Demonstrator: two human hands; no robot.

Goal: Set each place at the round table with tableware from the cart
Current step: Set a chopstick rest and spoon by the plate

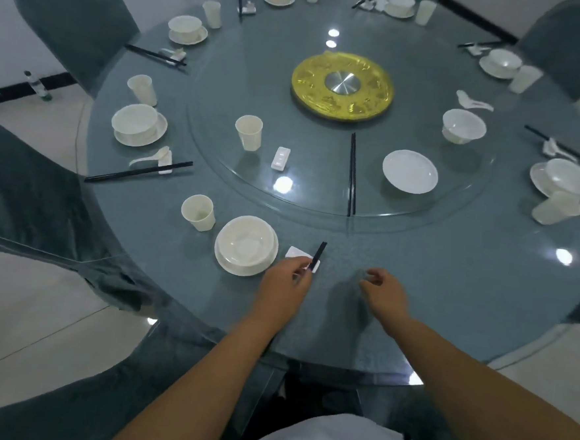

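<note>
Two chopsticks (317,256) in left hand (286,281)

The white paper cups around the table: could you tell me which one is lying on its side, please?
The white paper cup at the far right place setting, in front of the white bowl on its saucer. It lies tipped over; every other cup stands upright.

Both forearms reach forward; left hand (286,276) in a pinching grip, right hand (385,290) loosely curled.
</note>
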